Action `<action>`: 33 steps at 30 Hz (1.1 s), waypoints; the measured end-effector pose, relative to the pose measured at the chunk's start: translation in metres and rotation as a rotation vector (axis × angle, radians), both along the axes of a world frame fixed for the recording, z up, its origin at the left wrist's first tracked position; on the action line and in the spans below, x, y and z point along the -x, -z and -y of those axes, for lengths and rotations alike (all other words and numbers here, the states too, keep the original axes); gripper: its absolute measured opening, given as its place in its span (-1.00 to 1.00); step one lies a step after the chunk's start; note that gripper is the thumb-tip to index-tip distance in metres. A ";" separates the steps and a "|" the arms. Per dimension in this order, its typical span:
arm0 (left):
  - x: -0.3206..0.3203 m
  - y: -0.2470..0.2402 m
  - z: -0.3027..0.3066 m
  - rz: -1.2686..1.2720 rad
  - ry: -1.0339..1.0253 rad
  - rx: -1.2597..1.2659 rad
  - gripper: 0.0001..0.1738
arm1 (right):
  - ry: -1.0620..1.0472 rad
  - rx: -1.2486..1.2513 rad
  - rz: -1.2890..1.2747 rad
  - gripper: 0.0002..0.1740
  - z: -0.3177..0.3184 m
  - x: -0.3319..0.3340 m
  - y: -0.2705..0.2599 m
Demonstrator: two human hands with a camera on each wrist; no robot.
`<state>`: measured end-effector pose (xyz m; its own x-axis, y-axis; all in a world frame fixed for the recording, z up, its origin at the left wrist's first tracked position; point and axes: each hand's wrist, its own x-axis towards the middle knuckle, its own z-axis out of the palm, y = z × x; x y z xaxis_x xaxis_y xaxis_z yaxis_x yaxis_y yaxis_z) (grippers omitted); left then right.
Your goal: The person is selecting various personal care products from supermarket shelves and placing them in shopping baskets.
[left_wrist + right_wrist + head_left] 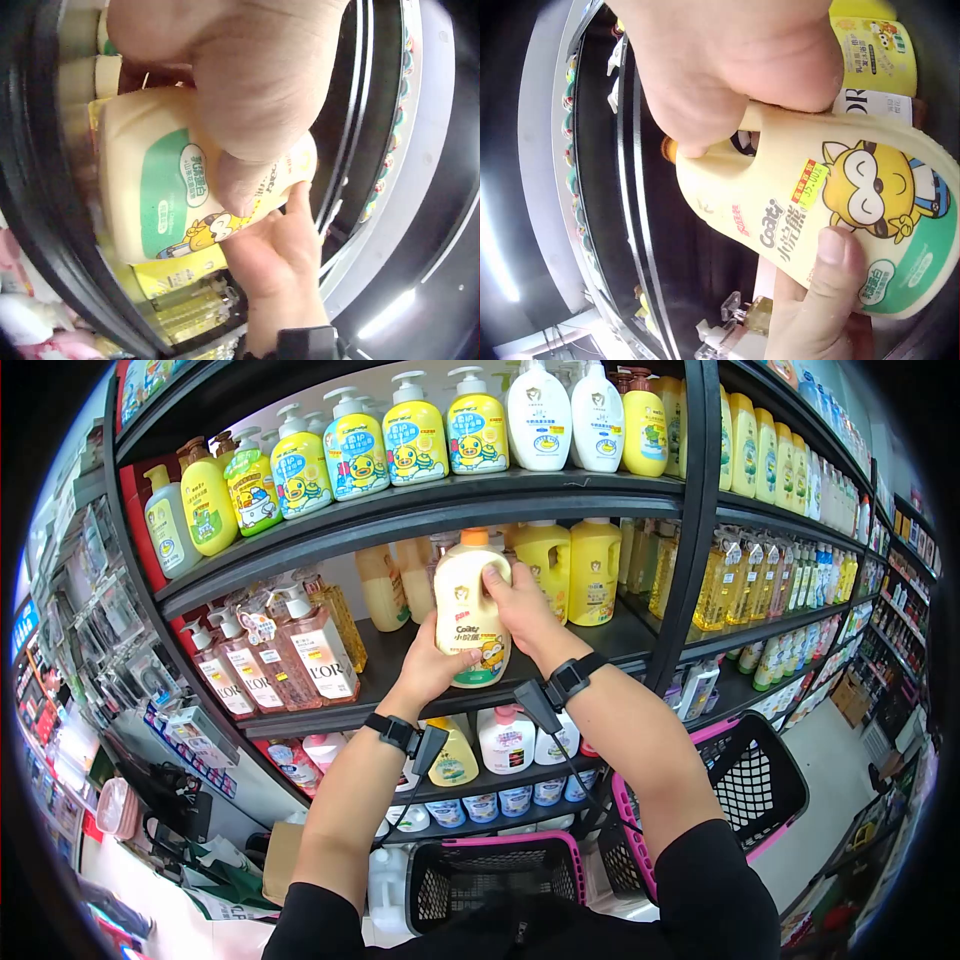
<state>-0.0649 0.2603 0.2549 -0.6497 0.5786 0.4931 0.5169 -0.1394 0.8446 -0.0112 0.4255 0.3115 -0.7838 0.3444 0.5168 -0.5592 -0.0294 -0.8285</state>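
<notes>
Black sleeves (700, 900) are filling the bottom of the head view, and both forearms are extending up from them toward a dark store shelf (600, 645). Just below the arms, a black mesh basket with a pink rim (497, 875) is sitting low, and a second basket (752, 780) of the same kind is standing to its right.

Both hands are holding a cream-coloured bottle (470, 615) with an orange cap, a cartoon bear and a green patch on its label. It is standing roughly upright at the front edge of the middle shelf, between the amber pump bottles (300, 650) on the left and the yellow jugs (570, 565) on the right. Whether its base is resting on the shelf board or hanging just clear of it, I cannot tell.

The left hand (432, 665) is cupping the lower part of the bottle from the side, its thumb (832, 259) pressing on the front label. The right hand (520, 605) is gripping the upper part, its fingers (495, 575) curling round the moulded handle by the neck. Each wrist is wearing a black strap (572, 678) with a small camera.

On the shelf above, a row of duck-label pump bottles (400, 440) in yellow and white is standing side by side.
</notes>
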 end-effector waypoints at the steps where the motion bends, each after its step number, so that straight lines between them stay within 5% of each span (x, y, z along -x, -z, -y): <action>1: 0.002 0.004 -0.002 -0.016 -0.026 0.004 -0.23 | 0.017 -0.046 -0.007 -0.53 0.000 0.003 0.003; 7: 0.005 0.019 -0.006 0.096 0.066 -0.212 -0.17 | 0.193 -0.333 -0.071 -0.46 -0.004 0.014 0.037; 13: 0.013 0.026 0.002 -0.010 -0.131 -0.027 -0.20 | 0.216 -0.562 -0.034 -0.29 -0.011 -0.011 0.094; 18: 0.003 0.020 -0.001 0.002 -0.082 -0.025 0.06 | -0.007 -0.481 0.032 -0.28 -0.017 -0.012 0.086; 29: 0.006 0.025 -0.004 0.007 -0.079 -0.139 -0.09 | 0.123 -0.640 0.087 -0.26 -0.016 -0.013 0.081; 31: 0.002 0.021 -0.004 -0.009 -0.130 -0.058 -0.12 | 0.119 -0.672 -0.141 -0.19 -0.021 -0.003 0.092; 33: -0.003 0.018 -0.003 0.056 -0.109 -0.028 -0.12 | 0.058 -0.383 0.031 -0.13 -0.025 -0.006 0.103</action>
